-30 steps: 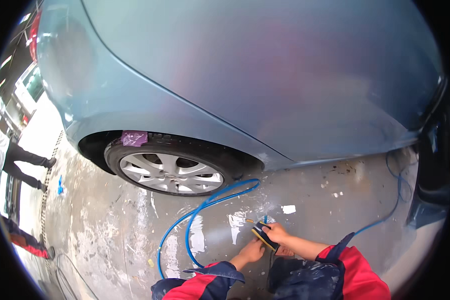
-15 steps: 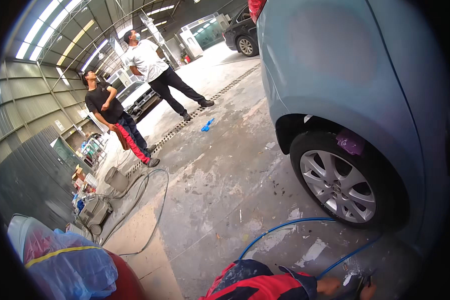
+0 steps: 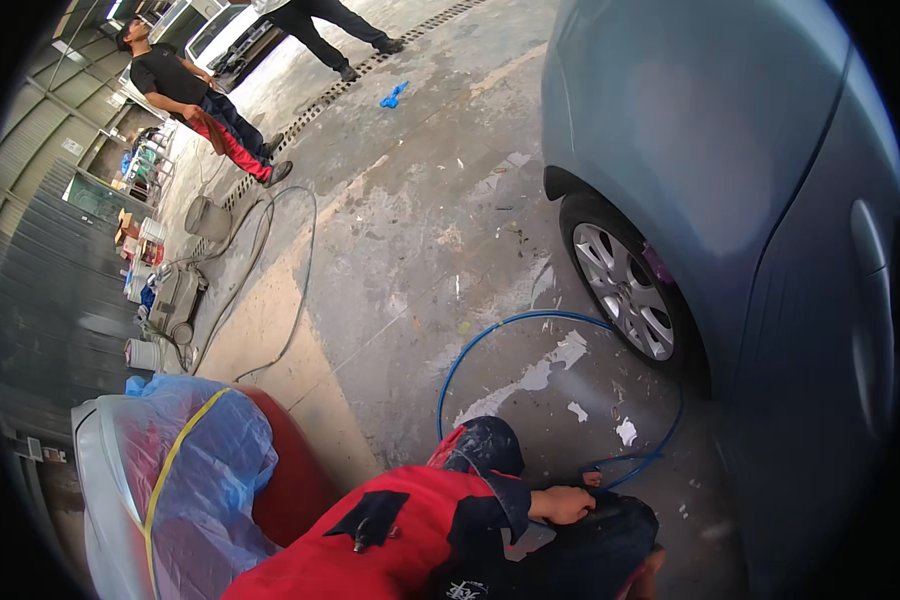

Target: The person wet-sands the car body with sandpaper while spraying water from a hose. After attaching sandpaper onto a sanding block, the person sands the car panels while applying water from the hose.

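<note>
My left hand comes out of a dark cuff at the lower middle, its fingers curled; what they hold, if anything, is hidden. Just beyond it show small fingertips, apparently of my right hand, the rest covered by dark cloth. Beside those fingertips ends a blue air hose, which loops over the floor toward the car's wheel. Another patch of skin appears below the dark cloth; which part it is I cannot tell. My red and black jacket fills the lower edge.
A blue-grey car stands at right, its alloy wheel near the hose. At lower left is a red car part under plastic film. Two people stand far left, near a bucket, hoses and a floor drain.
My view has tilted down and to the right, so more of my jacket and the car's side show. My left hand appears higher and further left in the picture.
</note>
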Demonstrator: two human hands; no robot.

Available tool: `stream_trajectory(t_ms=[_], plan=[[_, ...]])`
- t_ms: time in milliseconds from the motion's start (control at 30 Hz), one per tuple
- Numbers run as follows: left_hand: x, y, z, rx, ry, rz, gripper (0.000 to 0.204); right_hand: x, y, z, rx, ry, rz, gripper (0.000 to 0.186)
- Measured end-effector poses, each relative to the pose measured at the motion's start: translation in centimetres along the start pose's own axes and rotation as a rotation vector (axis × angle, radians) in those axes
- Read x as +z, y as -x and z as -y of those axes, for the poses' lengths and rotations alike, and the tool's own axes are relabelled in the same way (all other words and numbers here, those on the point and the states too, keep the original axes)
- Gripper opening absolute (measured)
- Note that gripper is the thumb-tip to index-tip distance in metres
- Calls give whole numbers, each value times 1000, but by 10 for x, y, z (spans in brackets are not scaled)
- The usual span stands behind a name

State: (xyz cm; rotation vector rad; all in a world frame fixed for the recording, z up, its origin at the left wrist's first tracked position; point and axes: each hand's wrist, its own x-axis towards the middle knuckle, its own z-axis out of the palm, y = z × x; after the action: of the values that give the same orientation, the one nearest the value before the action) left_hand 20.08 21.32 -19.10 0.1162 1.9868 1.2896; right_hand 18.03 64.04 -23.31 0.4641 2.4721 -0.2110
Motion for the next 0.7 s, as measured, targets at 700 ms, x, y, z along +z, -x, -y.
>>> stream_trajectory(t_ms=[700], plan=[[-10,418,-66,-720,143,-456,53,-315,147,302,-565,-327,145,58]])
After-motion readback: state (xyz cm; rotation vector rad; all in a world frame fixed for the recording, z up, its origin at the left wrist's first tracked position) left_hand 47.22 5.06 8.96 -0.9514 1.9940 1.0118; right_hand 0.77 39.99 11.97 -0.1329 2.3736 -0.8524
